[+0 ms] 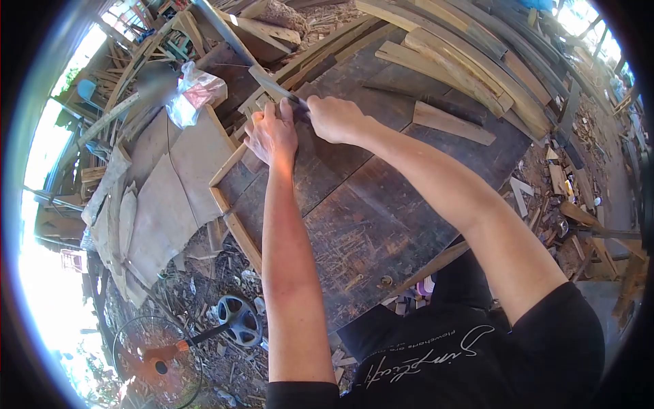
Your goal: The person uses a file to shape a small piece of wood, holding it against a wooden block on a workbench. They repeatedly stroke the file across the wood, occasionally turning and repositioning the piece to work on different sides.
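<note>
My right hand (336,120) is closed around the dark handle of a hand tool with a flat grey blade (270,83), which points away to the upper left. Beside it, my left hand (273,134) has its fingers bent down over a small wooden piece (253,108) near the far left edge of the dark worktable (368,225). The blade passes close beyond the left fingertips. Part of the wood is hidden under that hand.
Long boards (463,61) are stacked at the back right, with a loose offcut (453,123) lying nearer. To the left are a plastic bag (195,95) and a large sheet (180,184). A fan (160,361) stands at lower left, amid scraps on the ground.
</note>
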